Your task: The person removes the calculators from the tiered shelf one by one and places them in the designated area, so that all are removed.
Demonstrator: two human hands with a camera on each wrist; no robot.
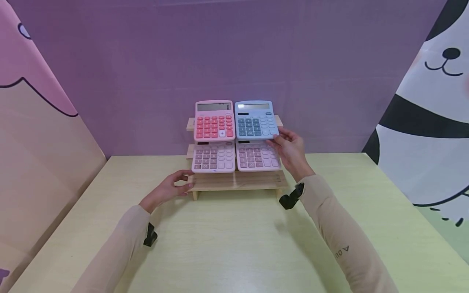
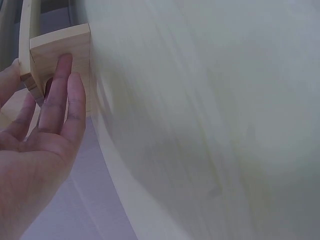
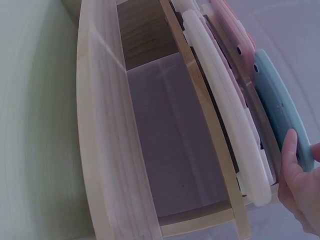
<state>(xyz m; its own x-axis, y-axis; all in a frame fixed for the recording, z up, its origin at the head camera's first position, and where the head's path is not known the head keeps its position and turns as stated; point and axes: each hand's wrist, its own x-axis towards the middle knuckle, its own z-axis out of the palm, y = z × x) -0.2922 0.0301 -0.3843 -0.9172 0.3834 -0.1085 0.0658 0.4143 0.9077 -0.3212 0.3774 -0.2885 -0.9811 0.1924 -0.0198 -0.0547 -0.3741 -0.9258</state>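
Observation:
A blue calculator leans on the top step of a wooden stepped stand. My right hand pinches its lower right corner; in the right wrist view a finger lies along its edge. Left of it stands a pink calculator with "0" on its display. On the middle step are two pale pink-purple calculators, the left one and the right one, their tops hidden behind the upper pair. My left hand holds the left end of the stand's bottom step, thumb and fingers on either side of the board.
The stand rests near the far edge of a pale wooden table. A purple backdrop hangs behind it. Cartoon-printed panels, one with a panda, flank the table.

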